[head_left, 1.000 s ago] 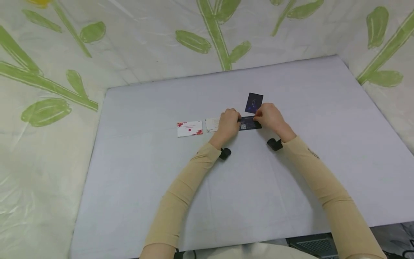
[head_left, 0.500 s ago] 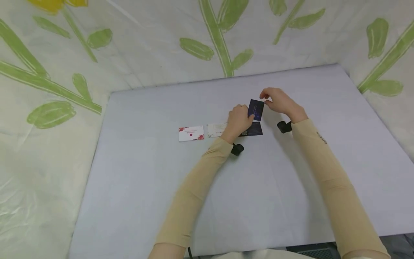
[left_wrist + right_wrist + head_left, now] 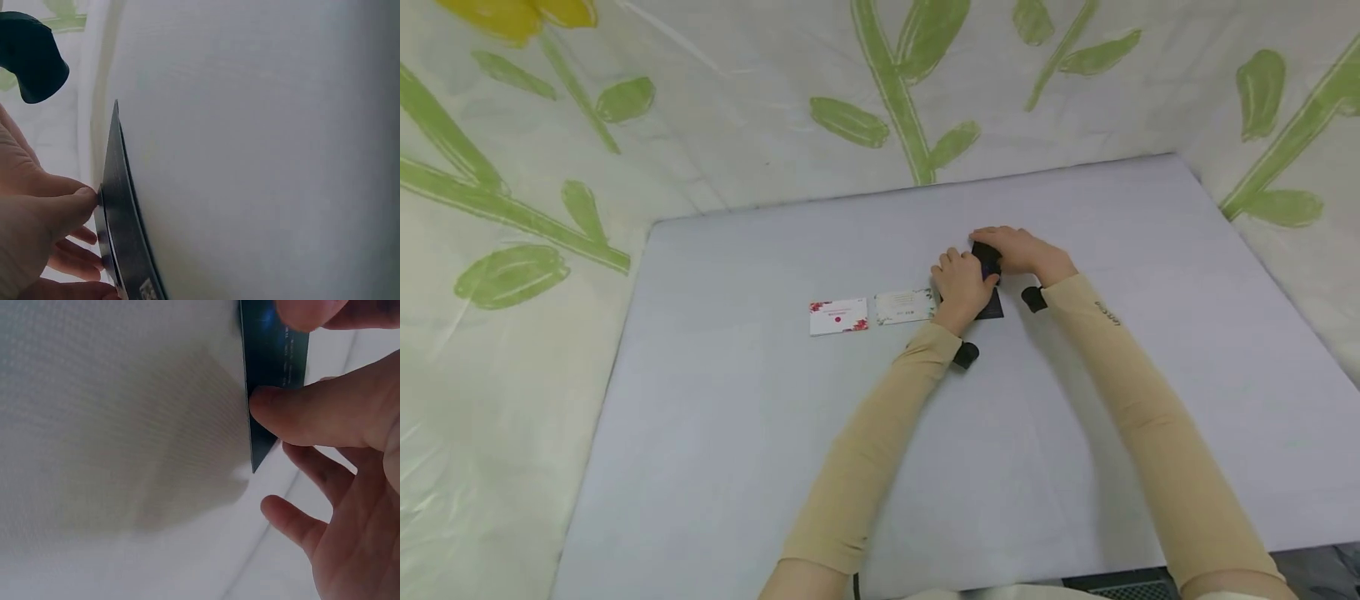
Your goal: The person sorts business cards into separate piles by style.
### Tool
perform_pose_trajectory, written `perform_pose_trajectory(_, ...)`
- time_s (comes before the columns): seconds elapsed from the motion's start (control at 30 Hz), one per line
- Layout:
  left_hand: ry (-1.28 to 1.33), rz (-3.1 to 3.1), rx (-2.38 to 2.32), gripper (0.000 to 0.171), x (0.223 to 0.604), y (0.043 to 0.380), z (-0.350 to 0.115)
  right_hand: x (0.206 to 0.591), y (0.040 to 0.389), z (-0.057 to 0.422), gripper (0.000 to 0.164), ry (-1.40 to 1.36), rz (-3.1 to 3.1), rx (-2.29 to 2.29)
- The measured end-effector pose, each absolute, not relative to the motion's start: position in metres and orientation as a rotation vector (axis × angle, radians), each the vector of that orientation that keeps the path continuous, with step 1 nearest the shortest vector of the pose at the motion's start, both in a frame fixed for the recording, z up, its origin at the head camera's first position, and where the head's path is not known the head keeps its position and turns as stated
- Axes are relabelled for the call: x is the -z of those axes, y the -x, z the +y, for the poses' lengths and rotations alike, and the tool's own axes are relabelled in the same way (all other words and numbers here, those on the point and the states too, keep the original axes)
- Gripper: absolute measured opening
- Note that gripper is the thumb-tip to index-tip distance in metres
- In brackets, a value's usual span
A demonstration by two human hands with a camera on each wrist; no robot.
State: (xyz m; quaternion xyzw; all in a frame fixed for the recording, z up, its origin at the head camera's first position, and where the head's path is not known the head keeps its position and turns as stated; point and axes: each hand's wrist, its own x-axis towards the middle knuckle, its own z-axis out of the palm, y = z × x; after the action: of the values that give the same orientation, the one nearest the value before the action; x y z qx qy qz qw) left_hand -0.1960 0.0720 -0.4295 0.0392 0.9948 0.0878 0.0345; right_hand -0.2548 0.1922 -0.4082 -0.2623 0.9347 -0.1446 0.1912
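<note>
A dark card with a blue glow print (image 3: 272, 359) is held between both hands, partly covered by them in the head view. My left hand (image 3: 964, 282) pinches its left side, thumb on the near face. On its right side my right hand (image 3: 1017, 248) pinches it, thumb flat across the printed face and other fingers spread behind. Just below them on the table lies a black card (image 3: 991, 307) with a QR code, half hidden by the left hand. A white card with leafy corners (image 3: 905, 307) lies to the left of that hand.
Farther left in the row is a white card with red flowers (image 3: 838, 317). The cards lie on a white-covered table (image 3: 737, 433). Behind it hangs a pale sheet painted with green stems (image 3: 895, 92). Black wrist cameras (image 3: 966, 355) sit under both wrists.
From the black card, both hands have moved up to the blue-printed card. The right hand went out to its right side and then closed in on it; the leafy white card is now uncovered.
</note>
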Motion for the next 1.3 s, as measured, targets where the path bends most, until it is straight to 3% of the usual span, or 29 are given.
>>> perform_pose_trajectory(0.2,-0.081,3.068,-0.246,0.055,0.432,0.199,0.079,0.41,0.255,0.193,0.055,0.729,2.633,0.443)
perform_pose_trajectory(0.47,-0.099,3.081,-0.379,0.058,0.434,0.203,0.078,0.414,0.257,0.2,0.063,0.732,2.679,0.639)
perform_pose_trajectory(0.97,-0.424,2.968,-1.324,0.032,0.432,0.208,0.053,0.424,0.238,0.223,0.022,0.503,2.905,1.401)
perform_pose_trajectory(1.3,-0.354,2.758,-1.442,0.024,0.413,0.195,0.011,0.417,0.209,0.213,0.028,0.178,2.621,1.581)
